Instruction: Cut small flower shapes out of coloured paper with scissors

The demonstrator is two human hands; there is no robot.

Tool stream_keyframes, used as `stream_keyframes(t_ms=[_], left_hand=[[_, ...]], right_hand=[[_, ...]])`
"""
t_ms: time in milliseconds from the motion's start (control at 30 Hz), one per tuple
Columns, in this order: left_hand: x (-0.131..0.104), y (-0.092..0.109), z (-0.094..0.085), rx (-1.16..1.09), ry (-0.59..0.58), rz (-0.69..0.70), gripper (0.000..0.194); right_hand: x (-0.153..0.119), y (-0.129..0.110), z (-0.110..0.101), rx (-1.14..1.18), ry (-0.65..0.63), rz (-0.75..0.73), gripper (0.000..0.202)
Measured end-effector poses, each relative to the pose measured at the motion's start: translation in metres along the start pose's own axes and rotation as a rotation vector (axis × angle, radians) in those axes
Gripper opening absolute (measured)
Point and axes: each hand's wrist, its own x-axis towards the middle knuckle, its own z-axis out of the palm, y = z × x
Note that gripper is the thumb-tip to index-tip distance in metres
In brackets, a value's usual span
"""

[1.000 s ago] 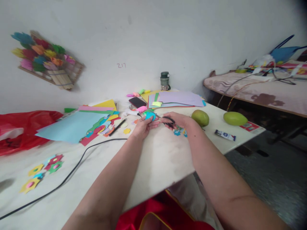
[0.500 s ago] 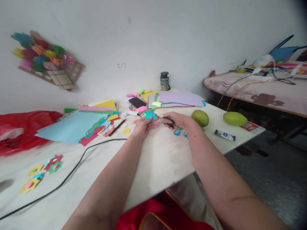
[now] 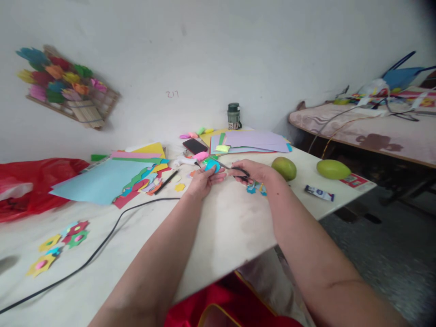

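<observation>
My left hand (image 3: 203, 180) pinches a small piece of blue paper (image 3: 212, 166) between thumb and fingers above the white table. Facing it from the right, my right hand (image 3: 251, 170) is closed round the black handles of a pair of scissors (image 3: 242, 172). The blades point left toward the paper; whether they touch it I cannot tell. Blue paper scraps (image 3: 252, 188) lie on the table just below my right hand. Beyond the blue paper are a pink lump (image 3: 201, 155) and a white glue gun-like object (image 3: 185, 161), partly hidden.
Coloured sheets (image 3: 91, 179), a black pencil (image 3: 166, 181) and a black cable (image 3: 112, 229) lie left. Cut paper flowers (image 3: 77, 238) sit nearer. Two green mangoes (image 3: 284, 168) and a small tube (image 3: 319, 193) lie right. A phone (image 3: 195, 146), stacked paper (image 3: 259, 140) and a green cup (image 3: 234, 116) stand behind.
Almost nothing differs. The blue paper and the scissors have shifted only very slightly, and both hands keep their holds.
</observation>
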Motion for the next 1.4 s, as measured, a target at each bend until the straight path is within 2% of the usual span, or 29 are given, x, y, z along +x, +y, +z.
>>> stream_keyframes(t_ms=[367,800,1000,1167,1400], left_hand=[[-0.001,0.002,0.002,-0.004,0.033,-0.002,0.010],[0.001,0.000,0.002,-0.031,0.095,0.042,0.009],[-0.001,0.001,0.004,-0.016,0.052,0.021,0.010],[-0.002,0.001,0.003,-0.020,0.025,0.013,0.010],[-0.001,-0.001,0.001,-0.013,-0.017,0.003,0.008]], right_hand=[[-0.003,-0.004,0.002,0.012,0.005,0.049,0.028],[-0.007,-0.004,0.001,0.008,-0.023,0.013,0.025],[0.002,0.002,0.000,-0.017,-0.002,0.004,0.025],[-0.001,-0.003,0.004,-0.061,0.001,-0.015,0.031],[-0.007,-0.008,0.009,-0.108,0.028,-0.053,0.022]])
